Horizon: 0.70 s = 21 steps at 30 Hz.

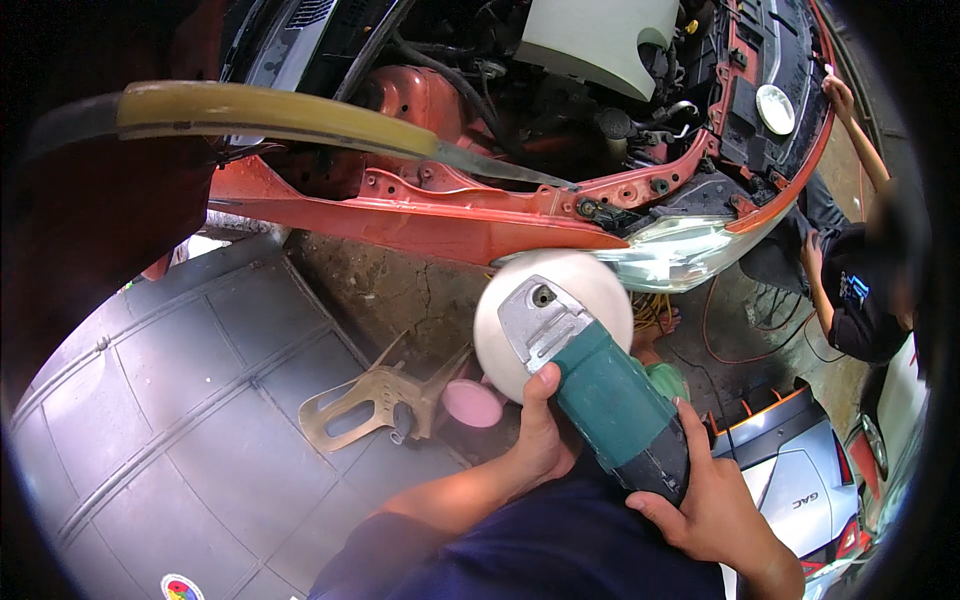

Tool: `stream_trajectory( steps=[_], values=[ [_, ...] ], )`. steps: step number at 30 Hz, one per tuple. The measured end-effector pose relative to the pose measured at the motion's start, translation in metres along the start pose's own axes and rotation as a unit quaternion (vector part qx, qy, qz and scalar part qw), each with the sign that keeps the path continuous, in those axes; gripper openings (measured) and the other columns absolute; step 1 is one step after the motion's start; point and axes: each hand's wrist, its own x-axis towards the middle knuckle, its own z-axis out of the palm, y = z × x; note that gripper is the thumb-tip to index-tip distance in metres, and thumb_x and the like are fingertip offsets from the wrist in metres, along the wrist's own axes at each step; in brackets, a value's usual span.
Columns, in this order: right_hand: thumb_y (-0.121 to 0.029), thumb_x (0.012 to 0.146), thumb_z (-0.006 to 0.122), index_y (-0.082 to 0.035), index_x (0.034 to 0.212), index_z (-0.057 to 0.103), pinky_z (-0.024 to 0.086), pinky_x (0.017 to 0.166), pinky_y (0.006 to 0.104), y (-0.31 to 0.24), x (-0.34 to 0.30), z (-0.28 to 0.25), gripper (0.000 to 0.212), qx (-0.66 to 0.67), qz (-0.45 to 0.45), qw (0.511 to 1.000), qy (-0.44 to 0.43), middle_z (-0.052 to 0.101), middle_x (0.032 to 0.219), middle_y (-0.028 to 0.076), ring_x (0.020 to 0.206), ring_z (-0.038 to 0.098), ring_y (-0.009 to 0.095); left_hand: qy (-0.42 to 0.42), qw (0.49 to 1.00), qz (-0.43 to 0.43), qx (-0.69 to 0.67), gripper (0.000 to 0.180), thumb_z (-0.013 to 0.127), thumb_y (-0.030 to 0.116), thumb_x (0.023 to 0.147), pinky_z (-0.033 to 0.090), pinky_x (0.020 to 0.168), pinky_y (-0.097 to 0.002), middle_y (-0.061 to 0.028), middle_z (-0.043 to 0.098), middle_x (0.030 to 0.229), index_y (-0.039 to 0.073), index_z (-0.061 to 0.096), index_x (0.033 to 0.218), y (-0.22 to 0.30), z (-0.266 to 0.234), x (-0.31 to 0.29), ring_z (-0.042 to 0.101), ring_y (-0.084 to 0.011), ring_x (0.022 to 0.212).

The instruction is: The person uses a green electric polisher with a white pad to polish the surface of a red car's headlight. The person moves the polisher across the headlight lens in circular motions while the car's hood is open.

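A green-and-black power polisher with a silver gear head is in both my hands. My left hand closes on its side just behind the head, thumb on top and the other fingers hidden beneath. Round the black rear end wraps my right hand. The round white polishing pad is beside the near edge of a red car's clear headlight; whether they touch, I cannot tell. Past the headlight runs the car's red fender, below the open engine bay.
A yellow-sleeved rod slants over the fender. At right a co-worker in black reaches to the car's front edge, near a white disc. A beige plastic chair, a pink disc, trailing cables and a silver-white car stand around.
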Motion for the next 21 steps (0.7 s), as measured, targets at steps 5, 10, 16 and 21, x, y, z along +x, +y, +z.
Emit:
stream_trajectory(
  steps=[5,10,16,21],
  values=[
    [-0.056,0.093,0.078,0.01,0.164,0.013,0.059,0.072,0.0596,-0.016,0.015,0.002,0.117,-0.037,-0.016,0.999,-0.007,0.071,0.084,0.036,0.077,0.071,0.057,0.043,0.998,0.041,-0.007,0.099,0.066,0.081,0.085,0.051,0.11,-0.0491,-0.0168,0.065,0.136,0.006,0.052,0.149,0.006,-0.012,0.002,0.065,-0.032,0.123],
    [-0.059,0.097,0.071,0.013,0.163,0.013,0.06,0.07,0.0575,-0.031,0.04,0.0,0.113,-0.094,-0.066,0.992,-0.047,0.072,0.079,0.032,0.073,0.073,0.053,0.046,0.994,0.069,-0.076,0.089,0.067,0.07,0.089,0.048,0.114,-0.0466,-0.0132,0.063,0.139,0.009,0.051,0.151,0.008,-0.043,0.001,0.062,-0.0286,0.129],
    [-0.06,0.099,0.067,0.014,0.162,0.016,0.06,0.069,0.0564,-0.042,0.053,0.005,0.11,-0.124,-0.082,0.984,-0.097,0.071,0.076,0.031,0.07,0.073,0.051,0.128,0.986,0.094,-0.043,0.104,0.056,0.088,0.083,0.052,0.111,-0.0514,-0.0209,0.066,0.137,0.007,0.054,0.147,0.008,-0.056,-0.01,0.065,-0.0361,0.124],
    [-0.062,0.099,0.067,0.013,0.162,0.016,0.059,0.067,0.0569,-0.019,0.026,0.004,0.111,-0.088,-0.086,0.991,-0.049,0.071,0.074,0.029,0.067,0.072,0.05,0.062,0.994,0.088,-0.031,0.101,0.06,0.086,0.084,0.052,0.109,-0.0512,-0.0199,0.065,0.137,0.008,0.054,0.147,-0.002,-0.038,-0.01,0.065,-0.0353,0.123]
  ],
)
